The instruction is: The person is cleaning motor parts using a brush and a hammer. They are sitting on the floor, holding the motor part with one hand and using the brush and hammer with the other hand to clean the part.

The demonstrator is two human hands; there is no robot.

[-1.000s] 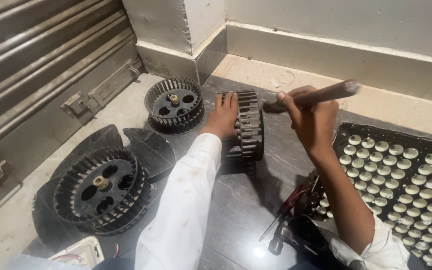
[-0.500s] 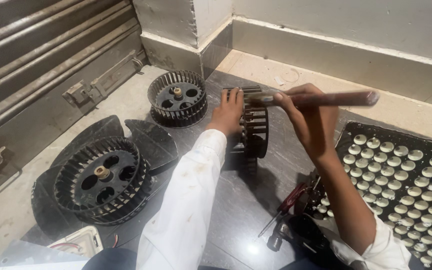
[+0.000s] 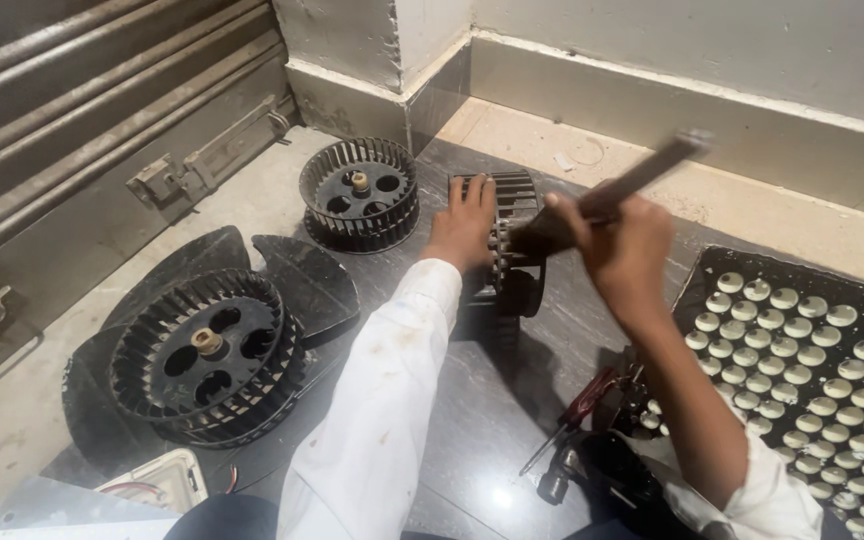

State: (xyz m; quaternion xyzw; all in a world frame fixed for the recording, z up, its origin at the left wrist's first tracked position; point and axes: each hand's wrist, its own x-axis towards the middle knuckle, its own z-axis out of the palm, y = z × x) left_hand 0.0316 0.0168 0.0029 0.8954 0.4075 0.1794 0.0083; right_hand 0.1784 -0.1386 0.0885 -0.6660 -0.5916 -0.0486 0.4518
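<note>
My left hand (image 3: 464, 226) rests flat on top of a black blower fan wheel (image 3: 518, 240) that stands on its edge on the dark floor. My right hand (image 3: 624, 250) grips a paintbrush (image 3: 607, 197) by its dark handle. The bristles touch the wheel's fins beside my left hand, and the handle points up to the right. White sleeves cover both arms.
Two more black blower wheels lie flat: one at the back (image 3: 359, 193), one at the left (image 3: 202, 352) on a black fan blade (image 3: 304, 283). A black mat with white round studs (image 3: 812, 370) lies to the right. Tools (image 3: 592, 440) sit near my lap. A metal shutter (image 3: 72, 130) stands at the left.
The brush has swung in my right hand from level to tilted, handle up to the right, bristles down on the wheel. My left hand stays on the wheel.
</note>
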